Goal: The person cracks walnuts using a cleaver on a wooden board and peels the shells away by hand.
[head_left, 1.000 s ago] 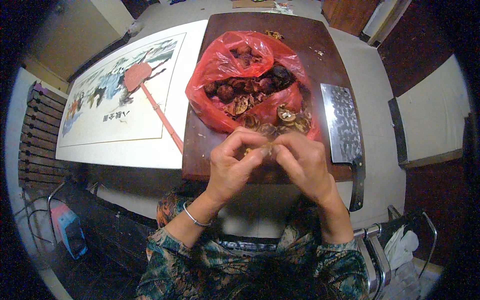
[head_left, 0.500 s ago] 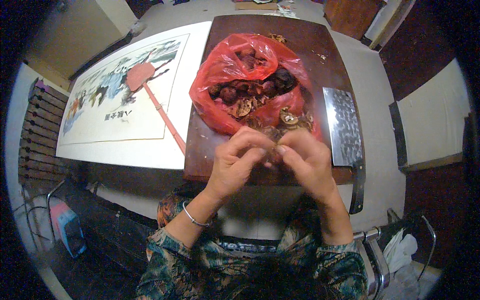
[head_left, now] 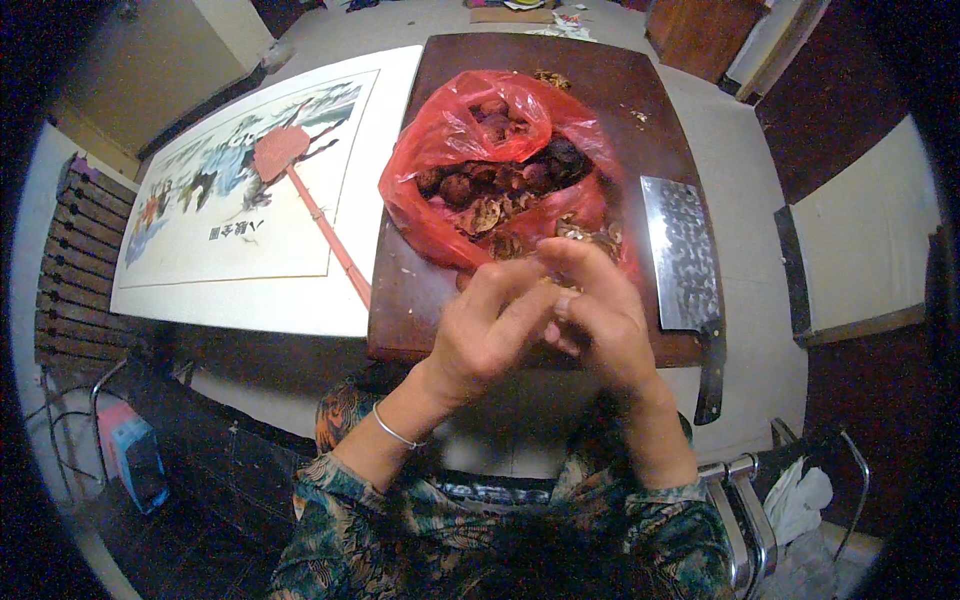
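My left hand (head_left: 480, 325) and my right hand (head_left: 606, 318) meet over the near edge of the dark wooden table. The fingers of both are bent and pressed together, and whatever small piece lies between them is hidden. Just beyond is an open red plastic bag (head_left: 425, 215) with whole dark walnuts (head_left: 457, 190) inside. Cracked walnut shells (head_left: 484, 214) lie in its near part, and more broken pieces (head_left: 575, 226) sit right behind my right fingers. To the right of my right hand a cleaver (head_left: 684, 255) rests flat, its black handle sticking out past the table's front edge.
A white table (head_left: 345, 300) with a painted horse picture adjoins on the left, and a red fly swatter (head_left: 318, 215) lies across it. Shell crumbs (head_left: 551, 79) are scattered behind the bag. A chair's metal frame (head_left: 742, 525) stands at the lower right.
My hands have shifted from a fingertip pinch to overlapping, with the right index finger raised over the left fingers. The cleaver appears slightly further left in the view.
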Tool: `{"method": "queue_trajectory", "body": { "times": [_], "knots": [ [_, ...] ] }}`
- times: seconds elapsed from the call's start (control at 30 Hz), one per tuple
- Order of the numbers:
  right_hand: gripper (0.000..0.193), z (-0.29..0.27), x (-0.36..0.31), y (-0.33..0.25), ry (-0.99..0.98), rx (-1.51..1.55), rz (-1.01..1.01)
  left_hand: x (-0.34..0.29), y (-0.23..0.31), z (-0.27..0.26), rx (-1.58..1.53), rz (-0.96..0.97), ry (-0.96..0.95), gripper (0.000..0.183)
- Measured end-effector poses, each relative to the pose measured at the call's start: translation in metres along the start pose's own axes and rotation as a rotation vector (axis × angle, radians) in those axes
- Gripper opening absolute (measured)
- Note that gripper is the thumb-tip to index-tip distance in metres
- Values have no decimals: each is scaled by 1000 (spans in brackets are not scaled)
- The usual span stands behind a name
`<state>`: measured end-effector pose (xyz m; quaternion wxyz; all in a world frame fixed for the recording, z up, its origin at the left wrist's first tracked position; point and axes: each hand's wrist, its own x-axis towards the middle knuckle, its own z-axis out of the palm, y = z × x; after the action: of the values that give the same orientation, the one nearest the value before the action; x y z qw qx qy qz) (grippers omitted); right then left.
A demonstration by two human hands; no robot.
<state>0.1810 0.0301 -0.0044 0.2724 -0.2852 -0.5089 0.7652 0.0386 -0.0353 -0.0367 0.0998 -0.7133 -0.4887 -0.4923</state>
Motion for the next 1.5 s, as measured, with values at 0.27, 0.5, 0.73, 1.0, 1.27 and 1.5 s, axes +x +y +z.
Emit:
{"method": "queue_trajectory", "body": {
  "times": [0.27,0.5,0.73,1.0,1.27,1.5],
  "knots": [
    [45,2,-4,15,-4,55,27,-4,0,-1,50,160,-36,38],
    [45,6,-8,26,-25,230,102,-7,-5,-4,11,210,-51,40],
    [45,9,-9,26,-73,291,124,-6,-6,-7,2,198,-71,34],
    [27,12,-9,19,117,-154,-108,4,-24,-11,-325,-627,32,18],
    [13,-9,-4,1,269,-629,-514,7,-12,-19,-753,-920,-42,19],
    [18,-12,7,10,115,-791,-633,11,-8,-12,-784,-874,-81,24]
  ]
}}
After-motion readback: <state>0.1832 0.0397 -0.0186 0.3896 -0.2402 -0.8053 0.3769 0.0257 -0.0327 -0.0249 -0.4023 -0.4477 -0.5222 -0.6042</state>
